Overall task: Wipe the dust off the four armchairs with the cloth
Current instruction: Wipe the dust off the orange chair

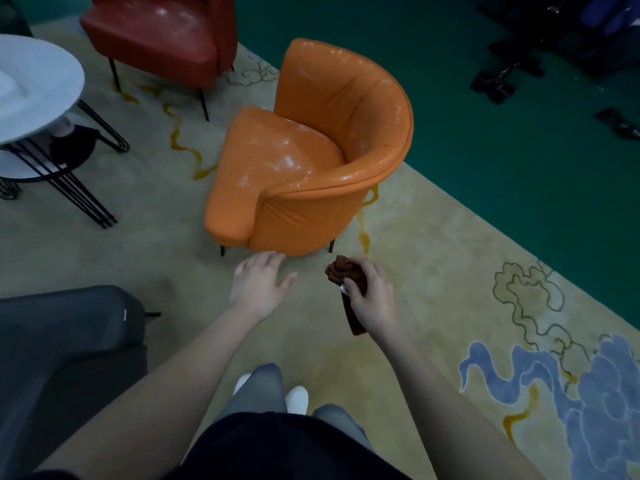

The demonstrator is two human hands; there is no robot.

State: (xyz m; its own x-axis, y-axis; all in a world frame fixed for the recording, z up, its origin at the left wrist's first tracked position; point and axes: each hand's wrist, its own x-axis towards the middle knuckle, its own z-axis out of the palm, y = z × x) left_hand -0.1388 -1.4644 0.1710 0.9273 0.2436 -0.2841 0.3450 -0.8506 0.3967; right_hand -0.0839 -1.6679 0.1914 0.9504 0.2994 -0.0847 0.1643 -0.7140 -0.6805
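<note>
An orange armchair (311, 150) stands in the middle of the view, with pale dusty smears on its seat and backrest. A red armchair (162, 32) stands behind it at the top left. The edge of a dark grey armchair (65, 344) fills the lower left. My right hand (370, 292) grips a bunched brown cloth (346, 273), one end of which hangs down below the fist. My left hand (259, 282) is held out flat with its fingers spread, just in front of the orange chair's base. Both hands are short of the chair.
A round white table (38, 84) on black wire legs stands at the left. A patterned beige carpet (450, 271) lies under the chairs, with green floor (485, 133) beyond it. Dark equipment (498, 81) stands at the top right. My feet in white shoes (296, 398) are on the carpet.
</note>
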